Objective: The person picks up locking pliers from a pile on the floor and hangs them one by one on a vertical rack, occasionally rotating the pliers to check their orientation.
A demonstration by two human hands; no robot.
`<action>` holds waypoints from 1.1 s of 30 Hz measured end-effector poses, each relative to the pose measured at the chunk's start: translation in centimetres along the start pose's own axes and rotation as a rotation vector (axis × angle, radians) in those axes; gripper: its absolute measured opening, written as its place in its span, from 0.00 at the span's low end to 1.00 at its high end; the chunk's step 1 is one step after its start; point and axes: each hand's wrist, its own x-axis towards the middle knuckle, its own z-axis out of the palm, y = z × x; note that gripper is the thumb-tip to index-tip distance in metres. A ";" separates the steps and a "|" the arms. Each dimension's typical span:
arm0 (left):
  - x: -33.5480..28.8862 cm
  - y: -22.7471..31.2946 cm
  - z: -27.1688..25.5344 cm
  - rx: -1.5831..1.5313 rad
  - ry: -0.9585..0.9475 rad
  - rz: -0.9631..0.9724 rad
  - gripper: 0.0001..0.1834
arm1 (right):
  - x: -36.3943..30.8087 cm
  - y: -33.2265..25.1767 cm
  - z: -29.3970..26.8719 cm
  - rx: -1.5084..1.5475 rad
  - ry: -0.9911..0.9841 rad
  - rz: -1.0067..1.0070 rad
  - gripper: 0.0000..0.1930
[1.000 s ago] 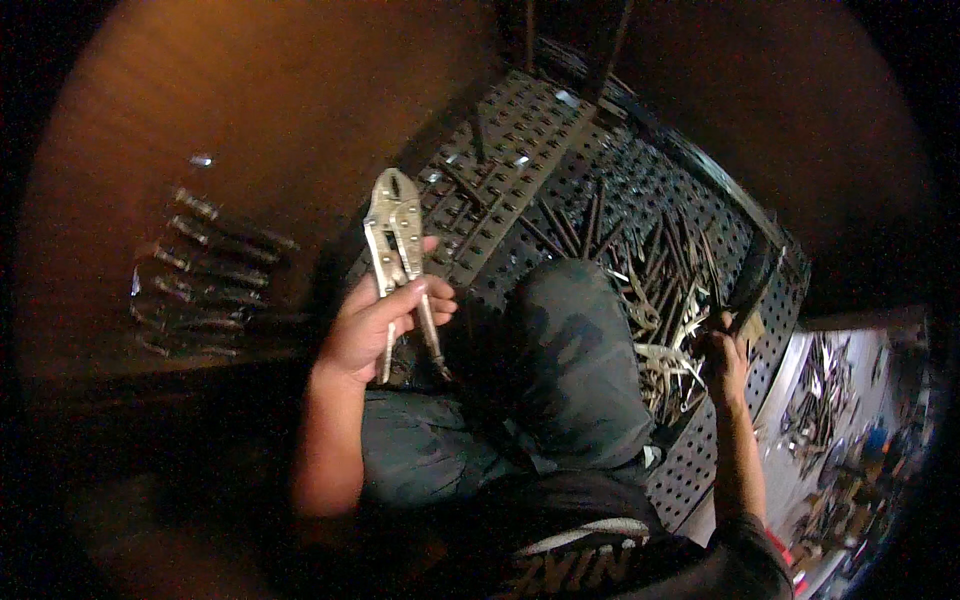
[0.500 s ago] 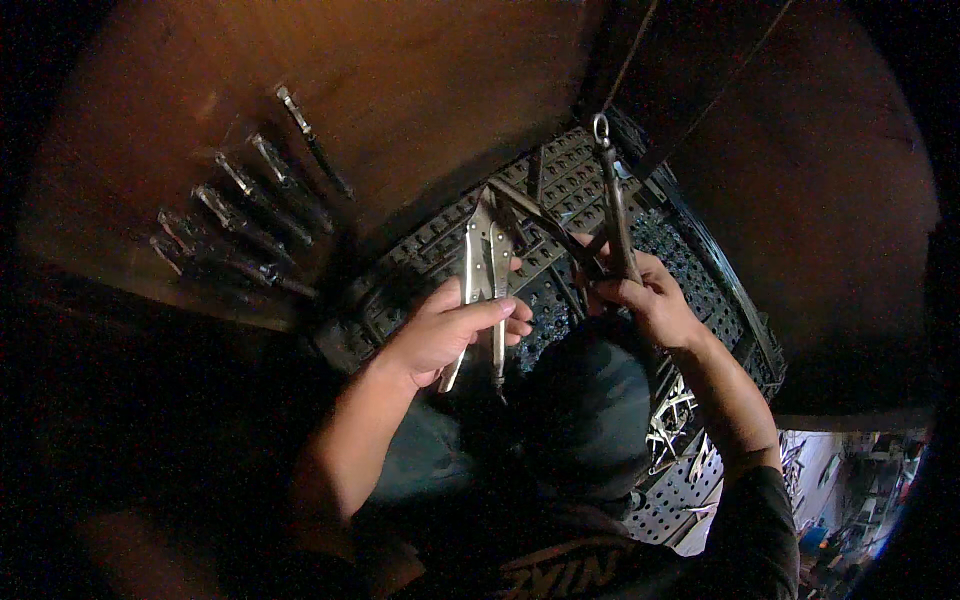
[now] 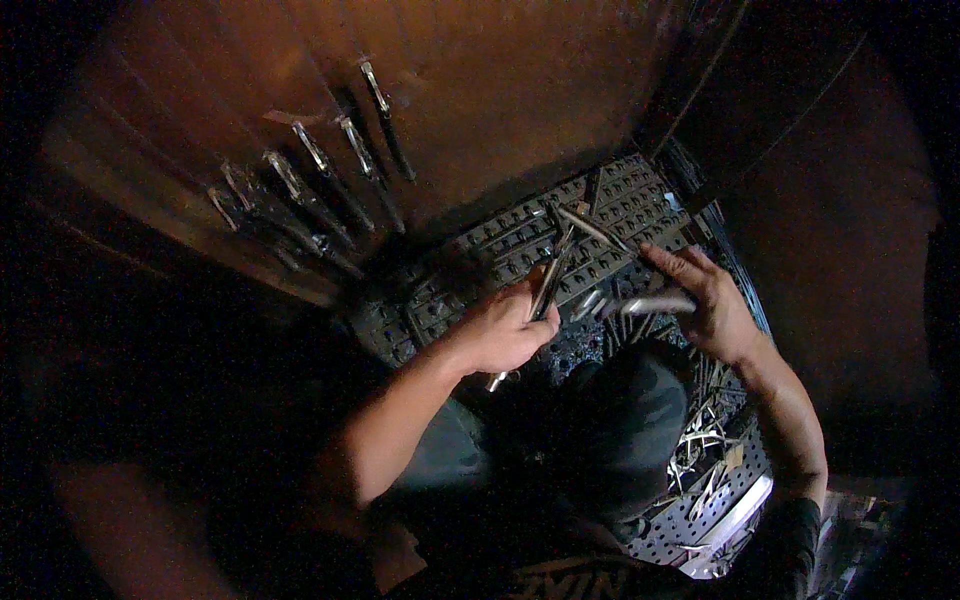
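In my left hand (image 3: 510, 325) is a pair of silver metal locking pliers (image 3: 552, 285), turned nearly edge-on, fingers closed around the handles. A narrow metal arm (image 3: 595, 228) slants from the top of the pliers toward my other hand. My right hand (image 3: 718, 312) is beside it with fingers stretched out and apart. Just by its palm is a curved metal tool (image 3: 650, 304), smeared by motion; whether the thumb touches it is hard to make out. Beneath both hands lies a dark perforated metal rack (image 3: 510, 225).
Several dark-handled tools with shiny tops (image 3: 315, 150) line the brown wall (image 3: 480, 80) at upper left. Loose bright metal pieces (image 3: 705, 445) are heaped over a perforated sheet (image 3: 665, 530) at lower right. A rounded dark cloth-covered shape (image 3: 625, 425) stands between my forearms.
The pliers in my left hand have turned from broadside to edge-on. My right hand has opened out, and the ring-ended tool it held upright has swung down. The view has shifted, so things sit further right.
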 end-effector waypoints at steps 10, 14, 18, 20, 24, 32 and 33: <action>1.6 -1.2 -1.6 -0.736 -0.194 -0.214 0.13 | 0.7 9.4 5.7 0.223 0.093 0.020 0.36; 1.7 0.0 -2.4 -0.744 -0.121 -0.180 0.15 | -3.5 19.1 18.2 0.321 0.268 0.404 0.39; 1.6 0.6 -2.3 -0.785 -0.012 -0.170 0.26 | -9.2 25.5 31.1 0.156 0.081 0.804 0.37; 1.3 0.4 -2.5 -0.897 -0.002 -0.208 0.33 | -11.4 26.6 35.1 0.129 -0.001 0.932 0.36; 2.0 0.6 -1.3 -0.970 0.048 -0.168 0.39 | -13.3 29.1 35.0 0.171 0.071 1.068 0.35; 0.8 0.8 -2.0 -0.807 0.193 0.146 0.16 | 1.6 5.2 7.4 0.958 0.118 0.251 0.38; 0.7 1.3 -1.8 -0.787 0.317 0.165 0.19 | 2.7 2.5 6.6 0.999 0.038 0.129 0.43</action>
